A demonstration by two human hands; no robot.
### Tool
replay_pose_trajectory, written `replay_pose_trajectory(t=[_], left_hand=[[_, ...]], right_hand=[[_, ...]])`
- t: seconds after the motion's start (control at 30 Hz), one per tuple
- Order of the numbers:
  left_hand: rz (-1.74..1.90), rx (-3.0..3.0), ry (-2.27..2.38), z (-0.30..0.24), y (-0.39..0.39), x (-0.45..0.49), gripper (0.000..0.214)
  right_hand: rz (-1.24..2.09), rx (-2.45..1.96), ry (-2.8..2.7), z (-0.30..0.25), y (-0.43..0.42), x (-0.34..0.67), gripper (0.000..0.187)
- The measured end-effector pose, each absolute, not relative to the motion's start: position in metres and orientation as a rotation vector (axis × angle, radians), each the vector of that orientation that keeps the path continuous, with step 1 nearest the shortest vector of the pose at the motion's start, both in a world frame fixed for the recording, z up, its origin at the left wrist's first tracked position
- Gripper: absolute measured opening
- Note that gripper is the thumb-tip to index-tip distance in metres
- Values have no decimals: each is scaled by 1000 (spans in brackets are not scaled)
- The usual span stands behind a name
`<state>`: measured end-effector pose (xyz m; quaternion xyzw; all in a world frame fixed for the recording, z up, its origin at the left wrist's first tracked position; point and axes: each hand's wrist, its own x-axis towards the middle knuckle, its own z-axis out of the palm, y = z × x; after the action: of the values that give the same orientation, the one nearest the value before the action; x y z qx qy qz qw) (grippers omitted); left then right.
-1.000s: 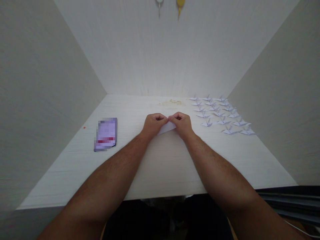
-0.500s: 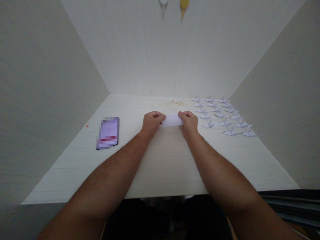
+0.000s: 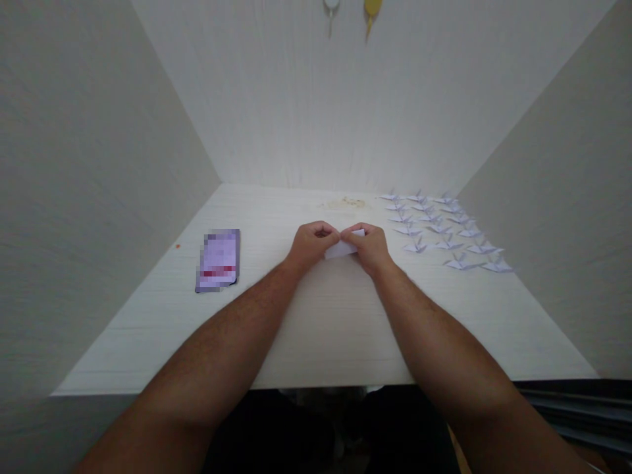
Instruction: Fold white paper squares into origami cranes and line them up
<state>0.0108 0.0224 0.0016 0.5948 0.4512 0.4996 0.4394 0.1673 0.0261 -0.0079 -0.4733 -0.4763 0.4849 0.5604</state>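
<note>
A folded piece of white paper (image 3: pixel 340 249) is held between my two hands above the middle of the table. My left hand (image 3: pixel 315 242) pinches its upper edge with thumb and forefinger. From the other side, my right hand (image 3: pixel 368 245) grips it, the thumb lying across the paper's top. The two thumb tips almost meet. Part of the paper is hidden behind the right thumb and fingers. To the right of my hands stand several folded paper cranes (image 3: pixel 428 218) in rows.
A flat tablet or phone, its screen pixelated (image 3: pixel 218 259), lies on the left of the white table (image 3: pixel 330 329). Pale walls enclose the table at the back and both sides. A white hook (image 3: pixel 332 5) and a yellow hook (image 3: pixel 372 8) are on the back wall.
My hands have come closer together, thumbs now nearly touching. The paper, stretched out flat between them before, now shows less and sits tilted. The view has shifted slightly.
</note>
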Motion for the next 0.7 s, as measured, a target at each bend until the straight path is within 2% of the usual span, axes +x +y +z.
replay_pose_trajectory(t=[0.43,0.6,0.7], left_hand=[[1283,1464,1343,0,24,10,19],[1290,1442,1381,2,24,11,19],[1292,1451,1390,4,23,12,18]], right_hand=[[1103,-1112,-1182,-12,30,167,24],[972,-1123,-1072,-16,34,166,22],[1032,-1089,-1031,-17,35,164,20]])
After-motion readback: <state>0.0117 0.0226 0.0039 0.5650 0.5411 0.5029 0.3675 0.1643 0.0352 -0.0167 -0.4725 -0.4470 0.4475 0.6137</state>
